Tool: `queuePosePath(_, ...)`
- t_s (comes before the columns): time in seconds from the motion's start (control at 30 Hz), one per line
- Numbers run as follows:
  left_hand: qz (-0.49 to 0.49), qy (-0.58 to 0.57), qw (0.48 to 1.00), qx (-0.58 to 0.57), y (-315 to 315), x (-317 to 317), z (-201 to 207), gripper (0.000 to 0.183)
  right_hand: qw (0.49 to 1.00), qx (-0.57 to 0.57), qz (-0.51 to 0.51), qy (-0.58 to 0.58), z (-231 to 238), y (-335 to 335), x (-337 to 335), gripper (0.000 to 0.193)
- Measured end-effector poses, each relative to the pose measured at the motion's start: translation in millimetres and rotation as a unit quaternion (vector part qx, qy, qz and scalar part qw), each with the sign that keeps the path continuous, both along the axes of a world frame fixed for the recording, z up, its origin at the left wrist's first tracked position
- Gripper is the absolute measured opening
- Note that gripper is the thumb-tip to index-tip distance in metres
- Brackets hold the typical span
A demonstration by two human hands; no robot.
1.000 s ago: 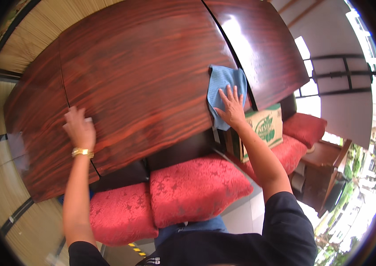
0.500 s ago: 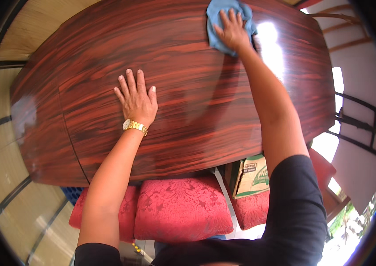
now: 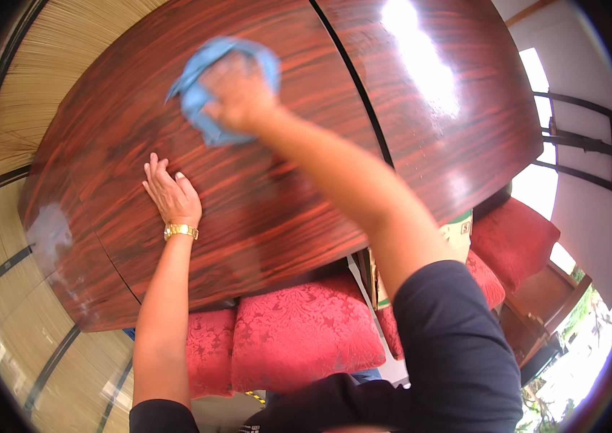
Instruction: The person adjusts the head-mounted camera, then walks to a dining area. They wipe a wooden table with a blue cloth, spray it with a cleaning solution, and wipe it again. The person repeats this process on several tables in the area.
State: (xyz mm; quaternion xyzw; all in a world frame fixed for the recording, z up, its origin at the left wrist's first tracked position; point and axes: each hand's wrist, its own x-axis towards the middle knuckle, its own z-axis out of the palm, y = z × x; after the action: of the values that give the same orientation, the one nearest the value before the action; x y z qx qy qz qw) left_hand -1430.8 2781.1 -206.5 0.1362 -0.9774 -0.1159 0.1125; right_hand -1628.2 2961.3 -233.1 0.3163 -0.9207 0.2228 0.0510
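Note:
A glossy dark red wood-grain table (image 3: 263, 245) lies in front of me. My right hand (image 3: 237, 94), smeared by motion, presses on a crumpled blue cloth (image 3: 208, 131) on the far part of the tabletop, and the cloth bunches around the fingers. My left hand (image 3: 171, 195) rests on the table nearer to me and to the left of the cloth. Its fingers are stretched out close together, with the thumb a little apart, and it holds nothing. A gold watch (image 3: 181, 231) sits on the left wrist.
Red patterned cushioned chairs (image 3: 306, 332) stand along the near edge. A printed carton (image 3: 457, 234) is partly hidden behind my right arm. A dark seam (image 3: 353, 72) crosses the tabletop, with bright glare (image 3: 421, 61) to its right. Another red seat (image 3: 515, 234) stands at right.
My right hand has swept the blue cloth leftward and somewhat nearer across the tabletop. My left hand has shifted left and a little nearer, its spread fingers drawn together. The view has shifted too.

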Motion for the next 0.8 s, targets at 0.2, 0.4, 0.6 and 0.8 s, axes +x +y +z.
queuePosePath(0.2,-0.034,0.042,0.998,-0.036,-6.7,-8.9,-18.7,0.048,0.965,0.23,-0.104,0.066,8.5,245.7,6.0,0.069)
queuePosePath(0.4,-0.036,0.074,0.994,-0.067,-21.1,-12.5,-29.6,0.049,0.966,0.218,-0.139,0.001,37.6,318.1,200.3,0.079)
queuePosePath(0.6,-0.016,0.073,0.992,-0.1,-30.5,-8.5,-34.6,0.047,0.937,0.234,-0.244,-0.093,35.9,375.1,297.6,0.096)
queuePosePath(0.8,-0.033,-0.097,0.988,-0.115,83.8,-2.3,44.7,0.036,0.93,0.228,-0.273,-0.089,39.3,376.4,282.8,0.1)
